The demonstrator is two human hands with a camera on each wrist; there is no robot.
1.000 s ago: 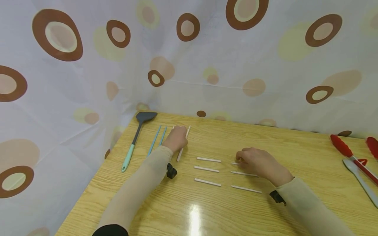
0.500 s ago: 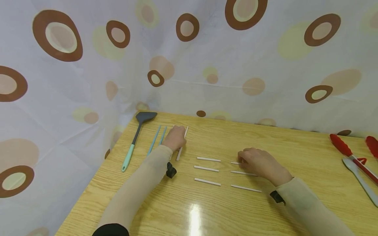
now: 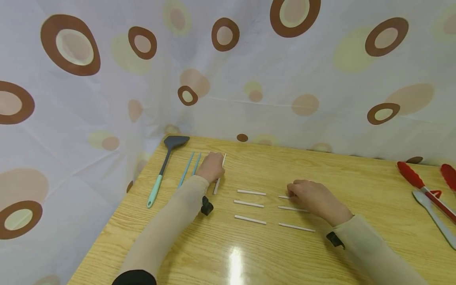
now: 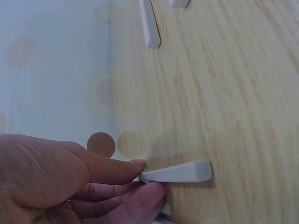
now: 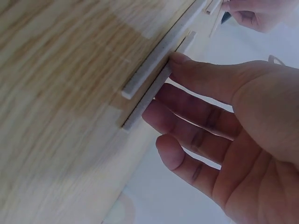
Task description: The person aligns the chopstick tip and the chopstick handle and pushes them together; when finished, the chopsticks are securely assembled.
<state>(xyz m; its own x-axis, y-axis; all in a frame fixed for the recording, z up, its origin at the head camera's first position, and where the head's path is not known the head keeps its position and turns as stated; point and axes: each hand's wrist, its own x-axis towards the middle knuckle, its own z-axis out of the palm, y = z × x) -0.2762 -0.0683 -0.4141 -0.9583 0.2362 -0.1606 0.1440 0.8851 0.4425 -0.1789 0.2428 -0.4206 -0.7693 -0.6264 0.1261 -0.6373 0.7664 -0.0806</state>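
My left hand (image 3: pixel 211 167) pinches a long white chopstick (image 3: pixel 216 187) at the left of the table. In the left wrist view its square end (image 4: pixel 198 171) points away from the thumb and fingertips. My right hand (image 3: pixel 317 200) is at the farthest of the short white sticks on the right. The right wrist view shows thumb and fingertips pinching this thin white stick (image 5: pixel 145 103), with a parallel white stick (image 5: pixel 159 53) beside it. Two blue chopsticks (image 3: pixel 186 169) lie left of my left hand, partly hidden by the sleeve.
Three short white sticks (image 3: pixel 250 219) lie in a column between the hands. A spatula (image 3: pixel 164 166) with a mint handle lies at far left. Red-tipped tongs (image 3: pixel 411 175) and a pale grey utensil (image 3: pixel 432 217) are at far right. A patterned curtain (image 3: pixel 221 79) borders the table.
The far end of the long white chopstick has swung slightly left with my left hand. My right hand has shifted slightly right. The other things lie as before.
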